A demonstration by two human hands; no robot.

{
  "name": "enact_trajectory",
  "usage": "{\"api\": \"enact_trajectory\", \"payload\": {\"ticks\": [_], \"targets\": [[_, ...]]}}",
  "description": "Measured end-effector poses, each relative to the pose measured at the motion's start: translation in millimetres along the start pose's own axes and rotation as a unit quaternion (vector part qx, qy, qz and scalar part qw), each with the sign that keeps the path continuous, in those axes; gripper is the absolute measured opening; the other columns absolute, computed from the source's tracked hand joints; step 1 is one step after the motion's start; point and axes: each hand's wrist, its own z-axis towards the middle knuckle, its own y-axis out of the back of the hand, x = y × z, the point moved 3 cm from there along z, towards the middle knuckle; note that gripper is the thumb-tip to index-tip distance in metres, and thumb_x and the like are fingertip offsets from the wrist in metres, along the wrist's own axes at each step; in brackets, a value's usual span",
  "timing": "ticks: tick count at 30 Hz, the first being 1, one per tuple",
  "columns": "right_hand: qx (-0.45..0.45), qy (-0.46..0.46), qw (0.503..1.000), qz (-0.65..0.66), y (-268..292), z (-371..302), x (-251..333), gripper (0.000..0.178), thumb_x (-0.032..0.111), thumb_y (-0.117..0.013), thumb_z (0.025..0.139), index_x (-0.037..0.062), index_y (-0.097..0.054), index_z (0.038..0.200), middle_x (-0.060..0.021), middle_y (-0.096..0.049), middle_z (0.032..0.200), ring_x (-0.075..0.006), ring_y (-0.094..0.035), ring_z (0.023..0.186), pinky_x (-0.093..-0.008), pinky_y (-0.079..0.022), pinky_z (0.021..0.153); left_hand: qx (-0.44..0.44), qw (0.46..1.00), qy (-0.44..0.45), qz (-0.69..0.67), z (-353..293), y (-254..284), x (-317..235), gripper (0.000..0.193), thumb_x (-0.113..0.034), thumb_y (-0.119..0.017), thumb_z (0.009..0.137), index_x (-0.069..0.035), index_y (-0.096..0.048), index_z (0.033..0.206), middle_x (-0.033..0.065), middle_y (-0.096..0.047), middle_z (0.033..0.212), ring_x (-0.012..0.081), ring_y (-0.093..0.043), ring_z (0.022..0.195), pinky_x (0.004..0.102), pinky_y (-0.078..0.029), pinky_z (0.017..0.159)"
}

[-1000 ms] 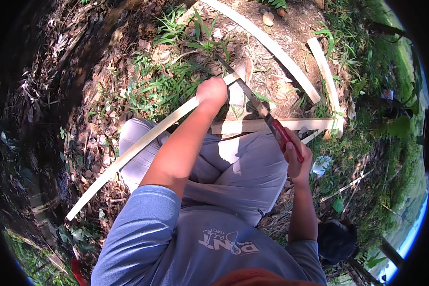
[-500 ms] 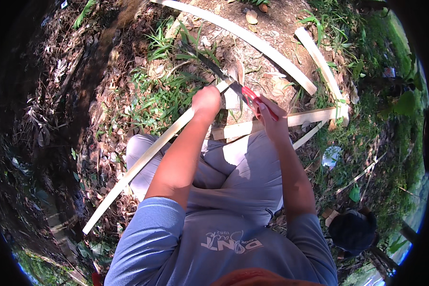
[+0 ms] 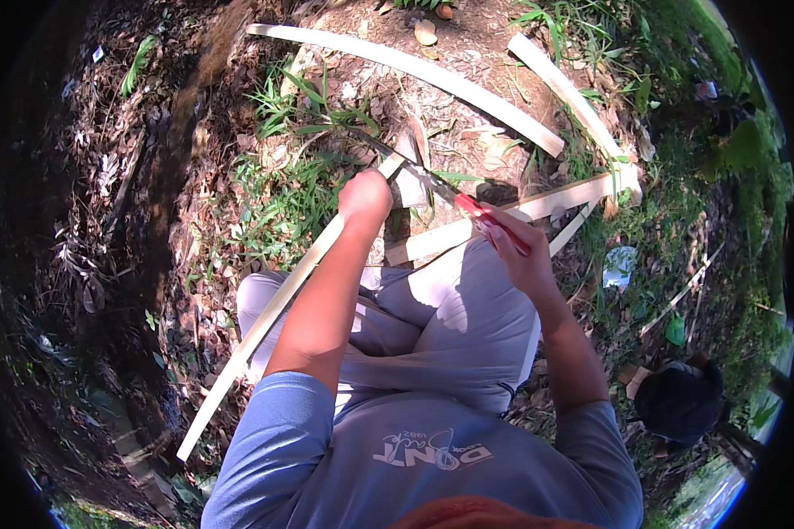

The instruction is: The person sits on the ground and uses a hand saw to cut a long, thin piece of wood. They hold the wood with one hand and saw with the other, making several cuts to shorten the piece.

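My left hand [image 3: 365, 199] is closed around a long, pale wooden strip [image 3: 254, 339], close to its far end. The strip slants down to the lower left, passing over my folded leg. In my right hand [image 3: 516, 245] is the red handle of a hand saw [image 3: 430, 181]. Its long, thin blade points to the upper left and lies across the strip's far end, just beyond my left fist. The blade's teeth are too small to make out. Below the saw, another wooden piece [image 3: 441, 238] lies on the ground in front of my legs.
A long wooden strip [image 3: 406, 66] lies across the bare soil ahead. To its right, a shorter strip [image 3: 565, 95] meets the end of the lower piece. Grass [image 3: 278, 203] and dry leaves surround me. A whitish scrap [image 3: 619, 267] and a dark object [image 3: 679, 401] are on the right.
My right hand has pulled the saw back toward the lower right, and the blade looks thinner from its new angle. My left hand keeps its hold on the strip. The whole view has shifted slightly.
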Motion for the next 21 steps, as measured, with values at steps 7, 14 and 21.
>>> {"api": "enact_trajectory", "payload": {"ticks": [7, 14, 21], "targets": [[-0.020, 0.094, 0.988, 0.123, -79, 97, -19, 0.037, 0.014, -0.066, 0.106, 0.0007, -0.068, 0.141, -0.0135, -0.079, 0.118, -0.0095, -0.069, 0.097, -0.0287, -0.056, 0.089, 0.006, 1.000, -0.010, 0.020, -5, 9, -4, 0.031, -0.022, -0.059, 0.097, -0.002, -0.079, 0.109, 0.0247, -0.078, 0.113, 0.0411, -0.077, 0.105, 0.0500, -0.062, 0.093], [0.007, -0.001, 1.000, -0.004, 3, 0, -17, 0.037, 0.013, -0.065, 0.106, 0.0033, -0.069, 0.141, -0.0110, -0.080, 0.116, -0.0108, -0.068, 0.089, -0.0294, -0.056, 0.086, 0.025, 0.999, -0.013, 0.019, -3, 7, -4, 0.037, -0.028, -0.061, 0.096, 0.001, -0.078, 0.111, 0.0285, -0.075, 0.116, 0.0459, -0.073, 0.111, 0.0516, -0.058, 0.100], [0.016, -0.017, 1.000, -0.002, 53, -64, 19, 0.038, 0.008, -0.067, 0.104, 0.0051, -0.069, 0.141, -0.0151, -0.079, 0.112, -0.0112, -0.069, 0.088, -0.0310, -0.055, 0.082, -0.016, 0.999, -0.023, 0.042, -2, 3, -3, 0.034, -0.029, -0.062, 0.096, -0.001, -0.080, 0.102, 0.0266, -0.078, 0.107, 0.0442, -0.076, 0.103, 0.0513, -0.062, 0.093]]}}
